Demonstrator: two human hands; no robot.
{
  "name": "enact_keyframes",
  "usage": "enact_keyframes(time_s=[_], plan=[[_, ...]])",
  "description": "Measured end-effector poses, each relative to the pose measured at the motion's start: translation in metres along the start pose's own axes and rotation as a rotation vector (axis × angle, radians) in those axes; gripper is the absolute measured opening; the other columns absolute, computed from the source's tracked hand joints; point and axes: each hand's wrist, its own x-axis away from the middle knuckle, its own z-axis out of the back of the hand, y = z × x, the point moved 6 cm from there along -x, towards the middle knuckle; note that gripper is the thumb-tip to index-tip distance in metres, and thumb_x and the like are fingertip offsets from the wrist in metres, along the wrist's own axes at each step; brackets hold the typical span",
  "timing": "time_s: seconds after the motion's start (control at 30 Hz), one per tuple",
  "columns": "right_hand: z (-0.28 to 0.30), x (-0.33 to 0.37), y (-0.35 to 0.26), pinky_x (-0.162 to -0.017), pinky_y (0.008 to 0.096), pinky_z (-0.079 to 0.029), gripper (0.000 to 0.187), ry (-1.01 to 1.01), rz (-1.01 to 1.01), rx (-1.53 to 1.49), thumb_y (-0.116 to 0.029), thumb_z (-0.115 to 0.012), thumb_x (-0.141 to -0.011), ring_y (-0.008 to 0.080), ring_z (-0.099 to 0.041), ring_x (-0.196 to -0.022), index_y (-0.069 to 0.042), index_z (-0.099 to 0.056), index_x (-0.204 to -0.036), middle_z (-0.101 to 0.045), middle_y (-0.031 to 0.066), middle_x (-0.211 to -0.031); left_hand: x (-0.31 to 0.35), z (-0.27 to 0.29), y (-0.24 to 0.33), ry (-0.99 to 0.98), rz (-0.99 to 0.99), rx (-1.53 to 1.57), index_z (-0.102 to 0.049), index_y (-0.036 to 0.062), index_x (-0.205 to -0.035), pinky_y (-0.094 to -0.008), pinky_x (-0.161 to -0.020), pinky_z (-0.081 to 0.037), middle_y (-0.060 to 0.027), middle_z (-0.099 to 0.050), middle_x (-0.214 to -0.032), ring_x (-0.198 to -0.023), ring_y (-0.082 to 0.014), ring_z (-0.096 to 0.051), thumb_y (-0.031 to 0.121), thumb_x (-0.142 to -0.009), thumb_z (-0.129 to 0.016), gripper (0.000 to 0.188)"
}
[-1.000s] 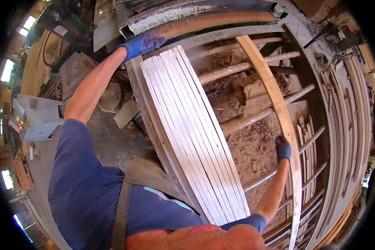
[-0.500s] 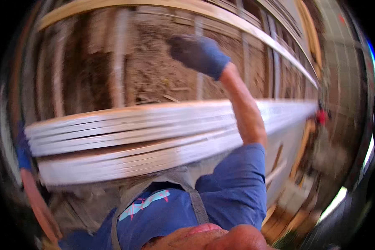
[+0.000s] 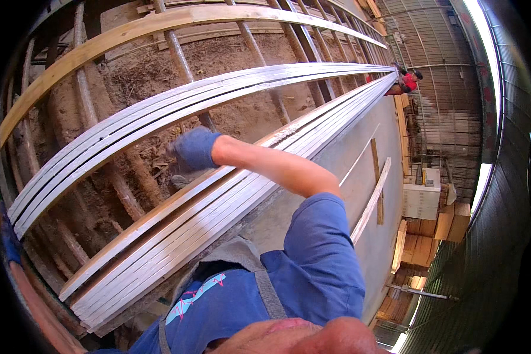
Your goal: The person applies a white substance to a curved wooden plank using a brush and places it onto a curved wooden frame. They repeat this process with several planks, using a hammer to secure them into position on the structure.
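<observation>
Several long white-edged boards (image 3: 129, 118) lie as a group across metal bars, fanned away from a larger stack of boards (image 3: 206, 218) in front of my body. The two groups meet at the far end. My left hand (image 3: 9, 243), in a blue glove, is at the near end of the separated group; its fingers are hidden in the dark rim. Over the gap between the groups, close to the top board of the larger stack, is my right hand (image 3: 195, 151) in a blue-grey glove. Its fingers are smeared by motion.
A bare wooden beam (image 3: 123, 36) runs beyond the boards over round metal bars (image 3: 175, 50), with dirt below. At the far end is a person in red (image 3: 410, 81). On the right are a grey surface with loose strips (image 3: 371, 200), a white box (image 3: 422, 197) and timber stacks (image 3: 419, 251).
The upper boards have swung away from the larger stack, opening a wide gap between them. My right hand has come nearer and to the left. The view has turned.
</observation>
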Motion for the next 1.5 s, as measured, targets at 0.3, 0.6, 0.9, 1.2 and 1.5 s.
enact_keyframes(time_s=[0.3,0.6,0.9,1.2,1.5], plan=[[-0.036,-0.045,0.077,-0.057,0.0321,-0.060,0.051,0.209,-0.276,-1.120,-0.041,-0.064,-0.090,0.0214,-0.071,-0.074,0.003,-0.062,-0.115,-0.069,0.0176,-0.094,-0.043,-0.001,0.012,-0.044,-0.077,0.009,-0.041,0.0073,-0.146,-0.0339,-0.112,-0.032,-0.0074,-0.046,-0.145,-0.132,-0.0185,-0.044,0.033,-0.103,-0.042,0.051],[-0.044,-0.054,0.065,-0.058,0.0301,-0.050,0.045,0.088,-0.382,-0.930,-0.047,-0.055,-0.095,0.0202,-0.065,-0.068,-0.005,-0.070,-0.102,-0.073,0.0069,-0.090,-0.016,0.004,0.033,-0.093,-0.146,-0.045,-0.041,0.0078,-0.146,-0.0347,-0.112,-0.031,-0.0069,-0.045,-0.146,-0.133,-0.0185,-0.042,0.034,-0.102,-0.043,0.051],[-0.008,-0.057,0.049,-0.048,0.0229,-0.040,0.058,0.170,-0.408,-1.500,-0.050,-0.052,-0.097,0.0158,-0.067,-0.067,0.001,-0.053,-0.125,-0.072,0.0166,-0.099,0.028,-0.016,0.067,0.026,0.061,0.173,-0.055,0.0144,-0.137,-0.0305,-0.096,-0.045,-0.0013,-0.061,-0.127,-0.112,-0.0125,-0.057,0.068,-0.095,-0.036,0.071],[-0.027,-0.077,0.091,-0.071,0.0347,-0.053,0.064,0.217,-0.338,-2.063,-0.055,-0.053,-0.094,0.0237,-0.062,-0.096,-0.004,-0.048,-0.134,-0.062,0.0157,-0.125,0.052,-0.038,0.101,-0.013,-0.373,-0.649,-0.050,0.0087,-0.139,-0.0346,-0.103,-0.043,-0.0072,-0.053,-0.138,-0.123,-0.0220,-0.051,0.031,-0.101,-0.048,0.044],[0.001,-0.132,0.103,-0.092,0.0416,-0.054,0.062,0.579,-0.055,-2.291,-0.046,-0.058,-0.094,0.0304,-0.055,-0.121,-0.005,-0.044,-0.139,-0.055,0.0147,-0.136,0.009,-0.064,0.133,0.098,-0.324,-0.461,-0.050,0.0055,-0.138,-0.0366,-0.105,-0.042,-0.0135,-0.052,-0.139,-0.130,-0.0264,-0.048,0.029,-0.095,-0.061,0.050]])
